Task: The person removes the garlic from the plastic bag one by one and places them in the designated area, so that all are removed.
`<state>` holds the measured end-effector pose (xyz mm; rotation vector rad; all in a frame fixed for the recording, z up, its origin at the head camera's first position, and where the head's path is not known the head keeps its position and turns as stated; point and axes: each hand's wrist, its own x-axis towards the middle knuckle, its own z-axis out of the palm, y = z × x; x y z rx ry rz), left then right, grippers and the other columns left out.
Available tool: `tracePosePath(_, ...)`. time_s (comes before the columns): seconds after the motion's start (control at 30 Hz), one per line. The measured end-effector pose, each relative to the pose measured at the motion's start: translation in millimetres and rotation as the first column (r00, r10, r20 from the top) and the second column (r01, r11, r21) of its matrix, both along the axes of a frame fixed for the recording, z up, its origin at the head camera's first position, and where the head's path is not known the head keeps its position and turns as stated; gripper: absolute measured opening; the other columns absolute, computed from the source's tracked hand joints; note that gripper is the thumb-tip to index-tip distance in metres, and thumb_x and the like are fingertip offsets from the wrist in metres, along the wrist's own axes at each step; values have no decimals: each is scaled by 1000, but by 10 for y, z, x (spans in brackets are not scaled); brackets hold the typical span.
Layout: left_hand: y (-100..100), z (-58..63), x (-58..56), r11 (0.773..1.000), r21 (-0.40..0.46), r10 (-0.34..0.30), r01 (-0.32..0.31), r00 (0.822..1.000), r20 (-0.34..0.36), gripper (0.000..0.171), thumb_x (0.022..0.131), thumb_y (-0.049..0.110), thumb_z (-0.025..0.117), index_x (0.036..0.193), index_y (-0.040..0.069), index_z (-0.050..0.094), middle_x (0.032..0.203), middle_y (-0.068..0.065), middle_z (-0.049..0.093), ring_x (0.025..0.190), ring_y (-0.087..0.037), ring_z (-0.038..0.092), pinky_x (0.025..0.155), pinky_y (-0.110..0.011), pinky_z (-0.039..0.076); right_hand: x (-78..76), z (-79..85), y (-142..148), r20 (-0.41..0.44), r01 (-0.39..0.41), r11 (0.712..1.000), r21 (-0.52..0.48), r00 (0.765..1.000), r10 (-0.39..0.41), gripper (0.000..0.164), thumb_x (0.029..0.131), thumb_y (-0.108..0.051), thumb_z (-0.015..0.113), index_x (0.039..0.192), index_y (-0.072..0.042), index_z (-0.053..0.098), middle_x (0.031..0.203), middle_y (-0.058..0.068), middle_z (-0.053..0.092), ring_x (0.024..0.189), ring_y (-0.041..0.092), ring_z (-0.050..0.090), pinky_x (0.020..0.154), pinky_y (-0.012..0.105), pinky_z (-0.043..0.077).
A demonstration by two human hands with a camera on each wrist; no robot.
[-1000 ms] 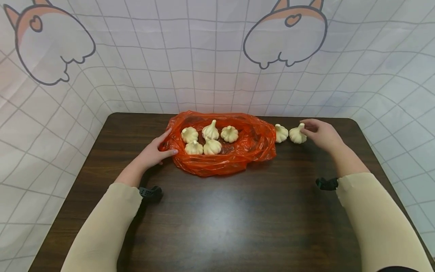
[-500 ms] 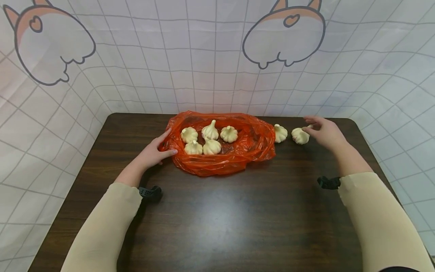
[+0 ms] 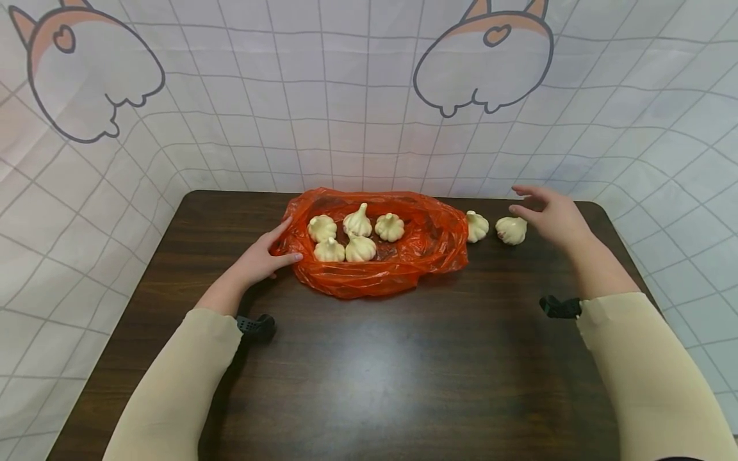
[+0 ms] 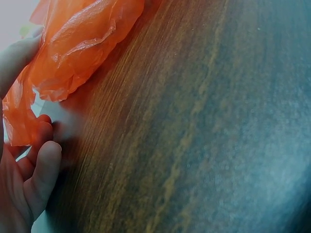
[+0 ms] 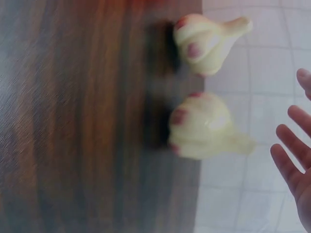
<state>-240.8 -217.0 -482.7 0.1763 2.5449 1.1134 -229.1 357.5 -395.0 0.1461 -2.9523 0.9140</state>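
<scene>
An orange-red plastic bag (image 3: 369, 282), its mouth spread wide, lies at the back of the table with several garlic bulbs (image 3: 360, 248) inside. My left hand (image 3: 256, 261) holds the bag's left end, thumb at the front and fingers round the back. In the left wrist view some fingers (image 4: 43, 167) curl beside the crumpled plastic. Right of the bag, one garlic bulb (image 3: 476, 226) sits close to its edge. Another garlic bulb (image 3: 510, 230) stands a little further right. My right hand (image 3: 550, 218) hovers beside that one, fingers loosely spread and holding nothing.
The dark wooden table (image 3: 369, 358) extends in front of the bag. Behind and at both sides hangs a white gridded cloth (image 3: 369, 128) with cartoon animal drawings. A dark wrist camera (image 3: 560, 307) sits at the right sleeve.
My right hand has let go of the outer garlic bulb and drawn back to the right and up. That bulb has shifted slightly right. My left hand stays on the bag.
</scene>
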Motion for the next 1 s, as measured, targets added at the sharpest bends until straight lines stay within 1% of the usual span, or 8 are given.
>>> tracePosePath(0.17,-3,2,5,1000,1,-1,1,1000,7,95,82,68,66,156,50,9,156,-19,20,75,-31,53,64,-36,52,-4,132,-150,-11,-32,999,-21,999,32,59,96,-46,62,146,-15,52,142,17,52,119,43,56,91,58,47)
tracePosePath(0.23,-7,9,10,1000,0,-4,4,1000,7,96,82,69,66,156,49,8,156,-19,20,75,-31,52,64,-36,52,-12,172,-219,-9,-45,999,-11,999,45,59,96,-48,62,145,-16,53,142,16,53,117,42,58,89,58,48)
tracePosePath(0.4,-18,5,4,1000,4,-11,11,1000,4,96,82,69,66,156,50,8,156,-21,20,76,-31,52,64,-36,52,-41,262,-424,-17,-86,996,6,996,86,57,95,-50,62,142,-19,57,137,15,57,110,39,61,89,57,48)
tracePosePath(0.53,-16,2,0,1000,20,-18,18,1000,-2,93,83,68,66,155,51,9,156,-20,20,81,-32,52,64,-36,52,-71,329,-637,-38,-133,991,9,990,134,52,95,-46,64,140,-19,59,132,14,60,107,37,62,91,54,48)
tracePosePath(0.63,-14,8,-1,1000,24,-18,18,1000,-7,93,83,68,66,154,52,9,156,-20,21,82,-33,51,64,-36,52,-113,352,-826,-36,-176,984,9,984,176,50,96,-44,65,140,-20,60,132,11,61,108,34,61,93,52,48)
tracePosePath(0.8,-20,13,-6,1000,20,-15,15,1000,-9,92,83,68,65,154,53,9,157,-19,20,82,-32,51,64,-36,52,-199,359,-1184,7,-247,969,13,969,247,45,97,-37,65,138,-19,61,132,9,61,110,30,59,94,50,48)
tracePosePath(0.9,-20,3,-7,1000,21,-14,14,1000,-7,92,83,68,65,154,53,9,159,-19,18,83,-33,52,64,-36,52,-224,354,-1386,22,-288,958,13,958,287,43,96,-33,68,136,-18,63,129,8,63,108,29,61,93,48,49)
tracePosePath(1.0,-7,-5,-3,1000,21,-11,11,1000,-7,93,82,69,65,154,53,9,159,-19,17,86,-33,52,64,-36,52,-237,332,-1541,20,-317,948,30,948,316,43,95,-32,70,134,-17,64,124,9,66,105,28,61,92,46,49)
